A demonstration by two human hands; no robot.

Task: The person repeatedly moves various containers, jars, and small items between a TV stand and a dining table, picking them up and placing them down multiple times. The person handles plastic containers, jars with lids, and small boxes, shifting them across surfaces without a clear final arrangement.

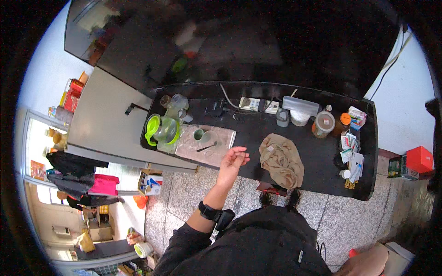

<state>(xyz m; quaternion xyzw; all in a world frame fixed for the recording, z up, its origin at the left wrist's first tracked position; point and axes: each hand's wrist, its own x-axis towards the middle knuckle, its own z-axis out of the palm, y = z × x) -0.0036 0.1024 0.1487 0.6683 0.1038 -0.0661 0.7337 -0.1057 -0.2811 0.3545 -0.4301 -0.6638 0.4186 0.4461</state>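
Note:
My left hand (234,162), a dark band on its wrist, hovers at the front edge of the black counter (246,133). Its fingers are loosely bent and apart, with nothing in them. Just to its right lies a crumpled brown cloth (281,158), part of it hanging over the edge. On the other side is a pinkish tray (189,149) bearing a green cup (198,134), a clear cup (210,137) and a dark spoon (206,146). My right hand (367,263) shows partly at the lower right, beside a pale box (399,258); its fingers are hidden.
A clear jug with green trim (166,131) and glass jars stand at the counter's left. Power sockets (249,104), a lidded tub (323,123), an orange-capped jar (343,120) and small packets line its back and right. A large dark screen (239,46) rises behind.

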